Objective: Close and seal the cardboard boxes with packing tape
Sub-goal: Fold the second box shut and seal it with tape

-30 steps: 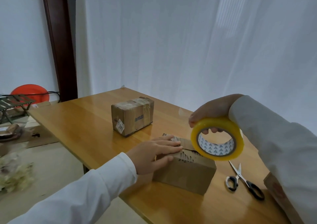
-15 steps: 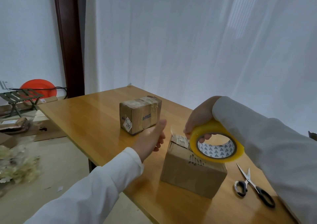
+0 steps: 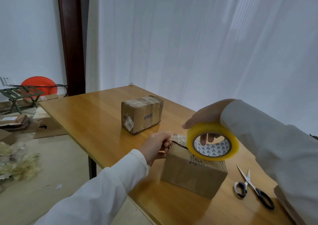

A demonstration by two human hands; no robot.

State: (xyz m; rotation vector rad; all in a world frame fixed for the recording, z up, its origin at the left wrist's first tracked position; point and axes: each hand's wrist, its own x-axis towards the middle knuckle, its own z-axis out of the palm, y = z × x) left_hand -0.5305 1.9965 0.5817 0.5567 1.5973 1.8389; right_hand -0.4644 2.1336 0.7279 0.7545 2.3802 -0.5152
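A small brown cardboard box stands near the front edge of the wooden table. My right hand grips a yellow roll of packing tape and holds it on the box's top. My left hand has curled fingers at the box's upper left edge, where old tape and a torn flap show. A second box, wrapped in tape and bearing a label, stands farther back on the table.
Scissors with black and grey handles lie right of the near box. Another cardboard edge shows under my right sleeve. On the floor at left are flattened cardboard, a folding stool, an orange disc and pale packing filler.
My left hand lifted off the box's top, swung out to the left, and now curls against the box's left edge. The tape roll came down onto the box top.
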